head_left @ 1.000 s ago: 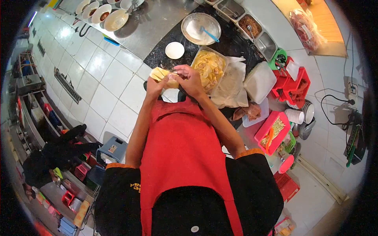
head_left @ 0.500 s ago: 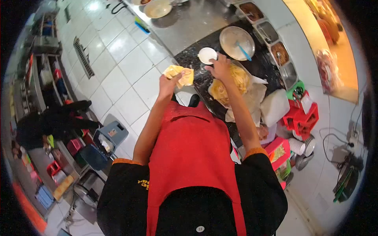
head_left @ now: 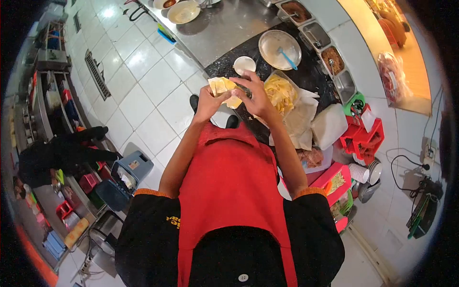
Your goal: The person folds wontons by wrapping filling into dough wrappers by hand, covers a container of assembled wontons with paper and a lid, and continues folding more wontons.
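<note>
A folded pale-yellow wonton wrapper (head_left: 223, 86) is held up in front of me, above the counter's edge. My left hand (head_left: 209, 103) grips its left and lower side between thumb and fingers. My right hand (head_left: 252, 95) pinches its right edge, with the fingers bent over it. What lies inside the folds I cannot make out. Just beyond my right hand stands a small white bowl (head_left: 244, 64). To the right, a tray holds a heap of yellow folded pieces (head_left: 279, 93). A wide round pan (head_left: 267, 43) behind it has a blue-handled spatula (head_left: 288, 58) in it.
Metal food containers (head_left: 316, 35) line the counter's right side. Crumpled brown paper (head_left: 302, 122), a white block-like container (head_left: 330, 126) and a red basket (head_left: 366, 138) are at right. A grey bin (head_left: 136, 167) stands on the tiled floor at left.
My right hand has left the small white bowl and come left to the wrapper, which both hands now hold. My left hand has shifted slightly right, and the wrapper looks more folded.
</note>
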### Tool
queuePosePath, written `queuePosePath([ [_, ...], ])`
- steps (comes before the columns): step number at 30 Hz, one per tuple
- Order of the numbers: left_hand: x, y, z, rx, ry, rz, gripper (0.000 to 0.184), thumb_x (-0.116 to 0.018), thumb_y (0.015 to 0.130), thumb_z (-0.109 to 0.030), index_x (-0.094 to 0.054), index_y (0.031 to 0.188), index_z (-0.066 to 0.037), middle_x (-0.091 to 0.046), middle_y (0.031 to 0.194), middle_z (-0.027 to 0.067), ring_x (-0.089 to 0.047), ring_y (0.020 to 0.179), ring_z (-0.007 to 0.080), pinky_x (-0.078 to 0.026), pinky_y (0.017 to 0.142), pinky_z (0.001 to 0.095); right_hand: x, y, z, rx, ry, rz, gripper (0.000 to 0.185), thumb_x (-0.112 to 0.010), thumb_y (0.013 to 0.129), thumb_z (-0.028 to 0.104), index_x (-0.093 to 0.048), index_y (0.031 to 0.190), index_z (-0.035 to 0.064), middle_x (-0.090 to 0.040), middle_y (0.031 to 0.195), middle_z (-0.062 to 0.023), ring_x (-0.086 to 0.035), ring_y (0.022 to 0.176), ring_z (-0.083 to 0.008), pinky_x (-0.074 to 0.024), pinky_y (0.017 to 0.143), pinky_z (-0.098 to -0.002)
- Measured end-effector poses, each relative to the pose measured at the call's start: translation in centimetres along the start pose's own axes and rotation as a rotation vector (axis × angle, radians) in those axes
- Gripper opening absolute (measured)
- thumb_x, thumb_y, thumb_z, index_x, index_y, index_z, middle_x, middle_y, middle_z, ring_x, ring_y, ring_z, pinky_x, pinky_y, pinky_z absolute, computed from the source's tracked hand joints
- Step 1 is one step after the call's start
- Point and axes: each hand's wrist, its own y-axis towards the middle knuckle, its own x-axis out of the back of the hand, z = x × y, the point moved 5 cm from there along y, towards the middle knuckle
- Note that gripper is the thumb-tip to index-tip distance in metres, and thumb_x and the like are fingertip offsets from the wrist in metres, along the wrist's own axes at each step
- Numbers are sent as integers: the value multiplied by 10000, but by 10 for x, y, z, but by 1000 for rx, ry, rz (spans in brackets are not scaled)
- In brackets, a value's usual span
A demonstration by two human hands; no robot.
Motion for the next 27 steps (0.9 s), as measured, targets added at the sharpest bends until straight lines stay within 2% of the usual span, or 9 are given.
queuePosePath([
  [2,-6,3,2,-36,-4,22,143,-734,915,-87,-727,1014,16,-737,905,26,-663,772,73,-529,675,247,6,-7,-11,-46,294,2,369,-717,909,204,-686,1244,51,-648,1272,-205,-616,1162,-325,-447,1000,-400],
  [3,-7,4,4,-17,-19,14,136,-719,933,-105,-727,1007,9,-735,898,22,-659,763,69,-526,671,246,15,-9,0,-50,329,-74,362,-748,876,116,-685,1218,15,-738,1100,-142,-699,968,-236,-522,870,-331],
  [8,-20,11,13,3,-12,-18,183,-681,982,-187,-726,965,-10,-724,861,11,-644,727,58,-513,655,243,13,-40,-21,-292,371,-227,346,-765,868,62,-685,1195,-15,-742,1125,-105,-701,946,-148,-545,822,-275],
  [10,-30,11,13,91,-160,18,222,-619,1023,-215,-677,1044,-1,-721,941,52,-683,818,101,-547,726,265,10,-51,-34,-494,669,-293,314,-753,878,42,-684,1175,-30,-739,1120,-111,-703,951,-143,-548,814,-256],
  [14,-54,9,25,228,-554,123,203,-550,1045,-164,-635,1140,-7,-709,1036,53,-680,874,90,-558,758,268,20,-56,-35,-454,828,-406,283,-734,889,16,-676,1161,-38,-735,1111,-122,-702,948,-134,-554,810,-247],
  [16,-66,5,23,228,-514,173,210,-541,1048,-165,-623,1155,-4,-702,1054,55,-677,889,93,-560,770,273,31,-54,-26,-340,723,-423,268,-717,895,-13,-669,1158,-36,-732,1100,-116,-697,967,-132,-560,836,-261],
  [18,-76,3,23,225,-478,220,218,-531,1051,-166,-612,1171,-2,-694,1071,57,-674,904,95,-563,782,278,42,-57,-20,-353,855,-453,267,-707,891,-40,-666,1155,-38,-727,1083,-97,-691,987,-135,-562,859,-277],
  [20,-83,1,21,146,-358,299,208,-546,1041,-154,-613,1171,-6,-690,1061,50,-672,895,101,-559,782,280,50,-56,-9,-303,744,-333,274,-705,887,-52,-669,1157,-32,-720,1087,-83,-686,1000,-136,-558,876,-279],
  [27,-94,0,16,109,-105,426,221,-549,1043,-145,-592,1213,-10,-690,1069,50,-672,924,113,-555,811,276,62,-76,-25,-431,673,-314,297,-780,855,58,-693,1130,-9,-725,1040,-77,-684,952,-119,-578,789,-265],
])
